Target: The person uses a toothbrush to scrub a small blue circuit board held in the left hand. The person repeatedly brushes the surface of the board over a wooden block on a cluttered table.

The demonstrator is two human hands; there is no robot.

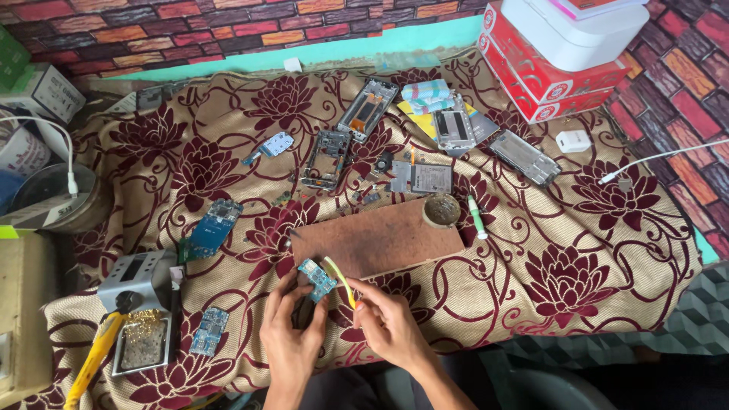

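Note:
My left hand (288, 334) holds a small blue circuit board (317, 279) by its lower edge, just in front of a brown wooden work board (377, 238). My right hand (387, 323) grips yellow-green tweezers (339, 278), whose tips reach up beside the circuit board. Both hands hover over the flowered cloth (577, 266) near its front edge.
Phone frames (326, 158), more blue circuit boards (214, 226), a battery (430, 178) and a small round tin (441, 209) lie scattered on the cloth. A soldering stand (140, 311) with a yellow iron sits front left. Red and white boxes (554, 61) are stacked back right.

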